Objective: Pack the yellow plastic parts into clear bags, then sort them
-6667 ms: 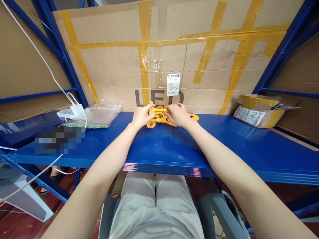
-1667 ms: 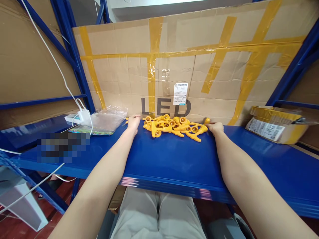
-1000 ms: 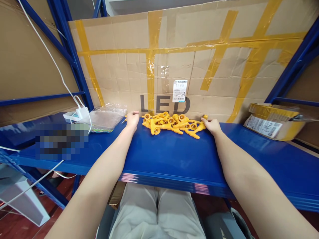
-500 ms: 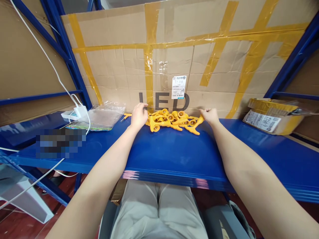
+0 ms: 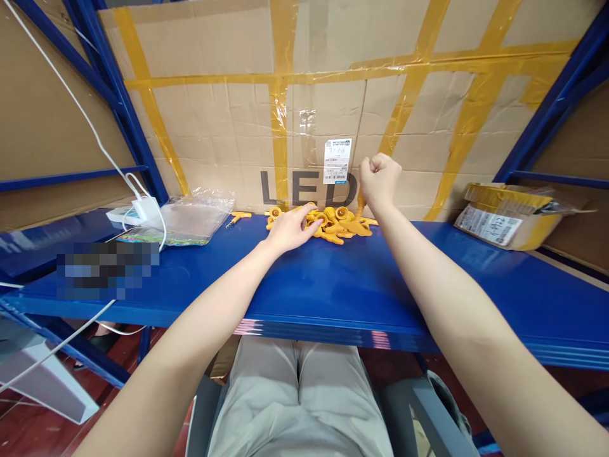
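Note:
A heap of yellow plastic pieces (image 5: 333, 235) lies at the back of the blue shelf. Several have round, cup-like ends and branching arms; their exact kind is unclear. My left hand (image 5: 291, 228) rests at the heap's left front, thumb and fingers apart, covering some pieces. Above the right side of the heap, my right hand (image 5: 380, 181) is raised and closed around one yellow branched piece (image 5: 360, 204), which hangs down from the fist toward the heap. A single yellow piece with a small metal clip (image 5: 240, 216) lies apart, left of the heap.
A large taped cardboard sheet (image 5: 228, 139) marked "LED" stands behind the shelf (image 5: 328, 285). On the left are plastic bags (image 5: 190, 219), a white charger with cable (image 5: 145, 209) and a pixelated dark item (image 5: 107, 266). A small taped box (image 5: 509, 219) sits on the right.
My right hand has risen and moved left, lifting a yellow piece. My left hand has shifted right and nearer, onto the heap's front, uncovering the separate piece at left.

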A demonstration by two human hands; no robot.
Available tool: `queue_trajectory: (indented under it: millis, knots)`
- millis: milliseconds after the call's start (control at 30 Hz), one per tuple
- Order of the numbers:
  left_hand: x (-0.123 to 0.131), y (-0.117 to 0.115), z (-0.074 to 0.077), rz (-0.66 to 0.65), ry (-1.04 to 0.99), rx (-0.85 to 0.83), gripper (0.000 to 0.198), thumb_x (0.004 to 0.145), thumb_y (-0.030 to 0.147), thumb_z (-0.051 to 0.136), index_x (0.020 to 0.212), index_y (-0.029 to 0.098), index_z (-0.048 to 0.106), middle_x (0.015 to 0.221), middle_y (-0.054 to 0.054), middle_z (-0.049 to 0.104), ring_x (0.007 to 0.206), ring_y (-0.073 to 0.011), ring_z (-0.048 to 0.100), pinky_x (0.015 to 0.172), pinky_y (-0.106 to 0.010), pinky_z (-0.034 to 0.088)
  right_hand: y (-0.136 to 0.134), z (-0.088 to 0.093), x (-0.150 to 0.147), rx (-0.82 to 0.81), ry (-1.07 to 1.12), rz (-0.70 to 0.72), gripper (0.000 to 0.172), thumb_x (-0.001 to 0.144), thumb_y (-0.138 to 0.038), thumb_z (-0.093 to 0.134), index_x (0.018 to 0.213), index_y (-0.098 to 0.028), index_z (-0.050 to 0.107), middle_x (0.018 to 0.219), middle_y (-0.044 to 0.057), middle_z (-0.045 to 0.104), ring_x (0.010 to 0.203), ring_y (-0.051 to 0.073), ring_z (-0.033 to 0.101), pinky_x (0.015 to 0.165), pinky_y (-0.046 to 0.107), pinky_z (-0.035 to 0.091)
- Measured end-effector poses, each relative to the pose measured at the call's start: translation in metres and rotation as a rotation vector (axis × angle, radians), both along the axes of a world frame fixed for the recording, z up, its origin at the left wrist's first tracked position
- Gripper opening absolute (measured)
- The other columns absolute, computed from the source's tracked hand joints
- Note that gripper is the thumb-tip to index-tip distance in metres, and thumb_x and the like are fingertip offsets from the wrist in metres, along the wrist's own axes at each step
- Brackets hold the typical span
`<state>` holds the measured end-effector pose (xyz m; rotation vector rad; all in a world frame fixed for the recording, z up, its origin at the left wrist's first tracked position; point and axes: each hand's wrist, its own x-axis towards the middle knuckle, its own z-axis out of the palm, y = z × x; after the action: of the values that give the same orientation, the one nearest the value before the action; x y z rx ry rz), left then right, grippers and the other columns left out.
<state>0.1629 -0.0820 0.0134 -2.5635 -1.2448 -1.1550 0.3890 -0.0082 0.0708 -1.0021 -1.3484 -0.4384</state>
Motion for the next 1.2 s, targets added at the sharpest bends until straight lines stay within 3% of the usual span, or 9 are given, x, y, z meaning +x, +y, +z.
queue_trajectory:
  millis: [100, 200, 400, 467, 767, 1000, 1100, 1200]
  knots:
    - [0.011, -0.008, -0.001, -0.004, -0.031, -0.055, 0.056, 0.087, 0.051, 0.054, 0.135, 0.021, 0.048, 0.069, 0.002, 0.064, 0.071, -0.0201, 0.064, 0.072, -0.03, 0.047, -0.008, 0.006, -0.025, 0.108, -0.06, 0.052, 0.039, 0.097, -0.037, 0.034, 0.06, -0.023, 0.032, 0.063, -0.001, 0.034, 0.066, 0.016, 0.046, 0.068, 0.034, 0.04]
    - [0.016, -0.008, -0.004, 0.006, -0.069, -0.115, 0.061, 0.085, 0.055, 0.055, 0.137, 0.023, 0.046, 0.076, 0.0, 0.067, 0.076, -0.0222, 0.066, 0.076, -0.033, 0.048, -0.017, 0.006, -0.051, 0.174, -0.104, 0.107, 0.042, 0.099, -0.039, 0.03, 0.06, -0.023, 0.034, 0.063, -0.001, 0.035, 0.067, 0.016, 0.046, 0.07, 0.035, 0.04]
    - [0.019, 0.0, -0.01, -0.102, -0.186, -0.233, 0.048, 0.084, 0.05, 0.058, 0.123, 0.021, 0.055, 0.091, -0.003, 0.07, 0.083, -0.0207, 0.067, 0.079, -0.031, 0.05, -0.029, -0.003, -0.087, 0.174, -0.168, 0.189, 0.041, 0.097, -0.035, 0.039, 0.059, -0.022, 0.034, 0.06, -0.001, 0.036, 0.065, 0.016, 0.044, 0.07, 0.034, 0.039]
    - [0.02, 0.002, -0.01, -0.085, -0.221, -0.239, 0.04, 0.084, 0.046, 0.06, 0.115, 0.02, 0.059, 0.091, -0.003, 0.07, 0.083, -0.0204, 0.067, 0.079, -0.031, 0.05, -0.032, -0.004, -0.091, 0.175, -0.193, 0.19, 0.041, 0.097, -0.035, 0.039, 0.059, -0.022, 0.036, 0.06, -0.001, 0.037, 0.065, 0.016, 0.044, 0.07, 0.034, 0.038]
    - [-0.003, 0.014, -0.002, 0.076, -0.238, 0.168, 0.015, 0.086, 0.032, 0.059, 0.094, 0.021, 0.066, 0.111, -0.007, 0.062, 0.107, -0.0211, 0.059, 0.091, -0.033, 0.047, -0.047, 0.001, -0.08, 0.038, -0.277, 0.123, 0.041, 0.099, -0.035, 0.032, 0.061, -0.022, 0.041, 0.063, 0.001, 0.039, 0.071, 0.019, 0.047, 0.073, 0.036, 0.038]
    - [-0.017, 0.018, 0.0, 0.118, -0.079, 0.224, 0.014, 0.088, 0.026, 0.054, 0.089, 0.019, 0.066, 0.134, -0.01, 0.054, 0.118, -0.0259, 0.052, 0.099, -0.041, 0.043, -0.049, -0.019, -0.054, -0.124, -0.465, 0.076, 0.031, 0.093, -0.029, 0.038, 0.064, -0.022, 0.047, 0.066, 0.004, 0.047, 0.072, 0.021, 0.048, 0.068, 0.035, 0.035]
    - [-0.017, 0.018, 0.0, 0.077, -0.004, 0.226, 0.014, 0.088, 0.023, 0.053, 0.092, 0.019, 0.066, 0.143, -0.01, 0.048, 0.118, -0.0258, 0.053, 0.1, -0.042, 0.042, -0.055, -0.031, -0.045, -0.157, -0.494, 0.022, 0.02, 0.091, -0.026, 0.039, 0.079, -0.021, 0.053, 0.081, 0.009, 0.057, 0.081, 0.024, 0.051, 0.072, 0.036, 0.035]
    - [-0.015, 0.017, 0.0, 0.044, 0.049, 0.219, 0.015, 0.088, 0.021, 0.053, 0.094, 0.019, 0.066, 0.148, -0.01, 0.043, 0.118, -0.0254, 0.054, 0.1, -0.042, 0.043, -0.062, -0.042, -0.041, -0.175, -0.624, 0.045, 0.02, 0.093, -0.025, 0.037, 0.094, -0.019, 0.055, 0.098, 0.012, 0.062, 0.092, 0.026, 0.053, 0.08, 0.037, 0.033]
